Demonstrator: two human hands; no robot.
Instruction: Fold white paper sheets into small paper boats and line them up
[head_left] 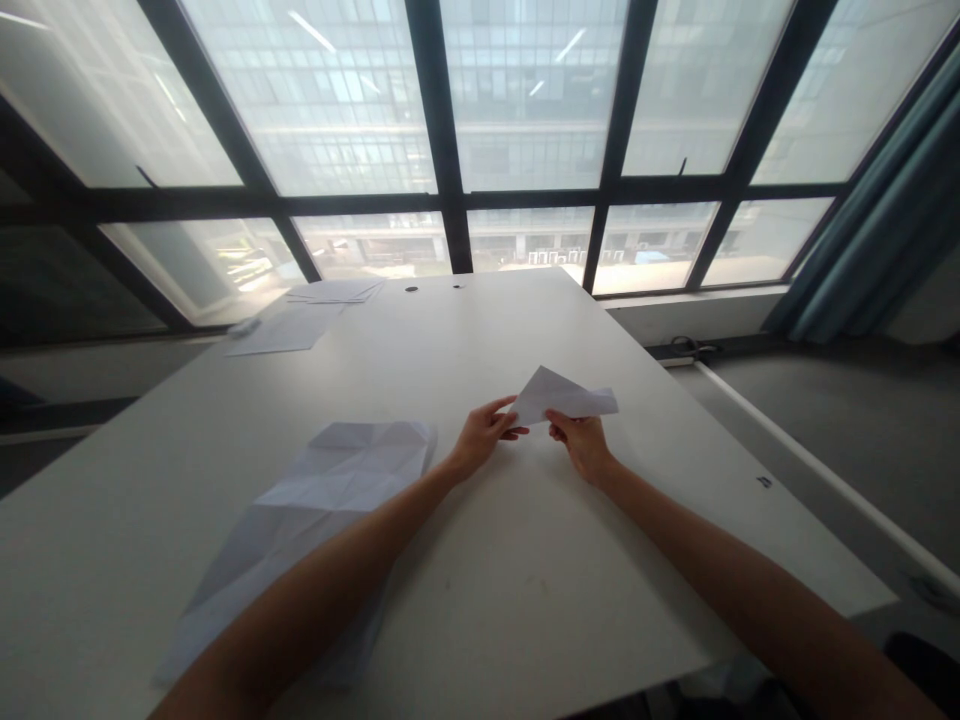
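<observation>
The folded paper (566,395) is probably very light, stiffer along its folds than across its thin flaps, and easily creased, so a gentle pinch on the layered lower edge should suit it. Both hands grasp it, the left hand (486,432) at one end, the right hand (581,440) along its lower edge, above the tabletop (525,600) toward the right edge. One folded piece; one creased sheet (352,465) toward the near-left corner; several overlapping sheets (285,330), uncountable, by the far-left corner.
</observation>
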